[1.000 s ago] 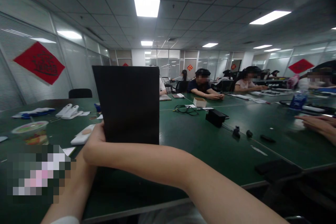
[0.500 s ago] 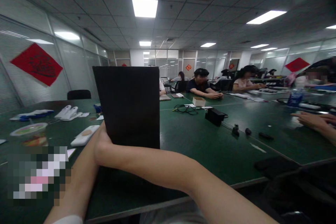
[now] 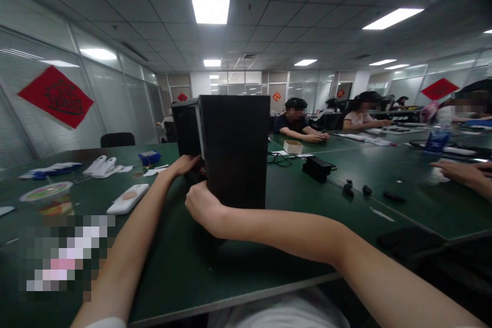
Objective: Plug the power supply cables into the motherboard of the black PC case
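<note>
A tall black box-shaped case (image 3: 234,148) stands upright on the green table (image 3: 300,225), turned so its side panel faces me and a darker face shows at its left. My right hand (image 3: 202,205) is curled against the lower left edge of the case. My left hand (image 3: 186,164) reaches to the left face of the case, fingers stretched along it. What lies inside the case between the hands is hidden.
To the left lie a white remote-like device (image 3: 127,199), a sealed food bowl (image 3: 46,197), white and blue items (image 3: 102,165). Right of the case sit a black adapter (image 3: 319,168), cables and small black parts (image 3: 348,188). Other people sit at the far side; someone's hand (image 3: 461,171) rests at right.
The black case has turned and shifted right, showing a second face. My right hand moved from the bottom left corner to the case's front edge; my left hand now shows on its left face.
</note>
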Tool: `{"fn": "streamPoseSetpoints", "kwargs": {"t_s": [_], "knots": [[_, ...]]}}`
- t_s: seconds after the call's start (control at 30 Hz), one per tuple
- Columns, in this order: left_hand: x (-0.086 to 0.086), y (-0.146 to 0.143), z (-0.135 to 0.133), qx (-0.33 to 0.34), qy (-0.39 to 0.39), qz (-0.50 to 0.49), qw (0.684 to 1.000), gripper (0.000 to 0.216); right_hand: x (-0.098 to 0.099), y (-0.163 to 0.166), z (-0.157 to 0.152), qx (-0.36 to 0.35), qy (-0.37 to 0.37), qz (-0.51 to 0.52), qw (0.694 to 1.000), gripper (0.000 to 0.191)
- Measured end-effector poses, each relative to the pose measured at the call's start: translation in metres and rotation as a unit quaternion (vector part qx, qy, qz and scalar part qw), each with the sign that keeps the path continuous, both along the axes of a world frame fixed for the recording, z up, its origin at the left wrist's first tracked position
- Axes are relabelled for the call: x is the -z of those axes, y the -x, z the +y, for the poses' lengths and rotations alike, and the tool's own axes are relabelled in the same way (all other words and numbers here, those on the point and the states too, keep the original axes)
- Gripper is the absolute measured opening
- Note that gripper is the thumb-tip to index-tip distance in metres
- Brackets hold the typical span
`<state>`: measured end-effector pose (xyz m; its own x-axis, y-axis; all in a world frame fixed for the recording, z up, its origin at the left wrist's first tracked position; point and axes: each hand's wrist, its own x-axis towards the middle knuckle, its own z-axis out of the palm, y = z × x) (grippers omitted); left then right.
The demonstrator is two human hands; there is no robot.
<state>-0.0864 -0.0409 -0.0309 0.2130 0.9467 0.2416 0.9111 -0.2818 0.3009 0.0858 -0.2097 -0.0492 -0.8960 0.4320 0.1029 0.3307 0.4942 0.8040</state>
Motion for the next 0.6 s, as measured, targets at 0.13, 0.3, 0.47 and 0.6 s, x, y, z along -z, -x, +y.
{"fn": "streamPoseSetpoints", "kwargs": {"t_s": [0.13, 0.3, 0.47, 0.6], "knots": [[0.007, -0.01, 0.011, -0.009, 0.022, 0.094, 0.995, 0.079, 0.001, -0.052, 0.014, -0.001, 0.024, 0.083, 0.996, 0.035], [0.004, -0.033, 0.008, 0.021, 0.007, 0.18, 0.983, 0.083, 0.004, -0.113, 0.05, 0.044, 0.068, 0.159, 0.984, 0.034], [0.001, -0.057, 0.0, 0.054, 0.011, 0.216, 0.975, 0.081, 0.01, -0.167, 0.105, 0.088, 0.07, 0.196, 0.974, 0.06], [-0.001, -0.074, -0.008, 0.094, 0.01, 0.237, 0.967, 0.067, 0.013, -0.205, 0.155, 0.107, 0.05, 0.201, 0.972, 0.065]]}}
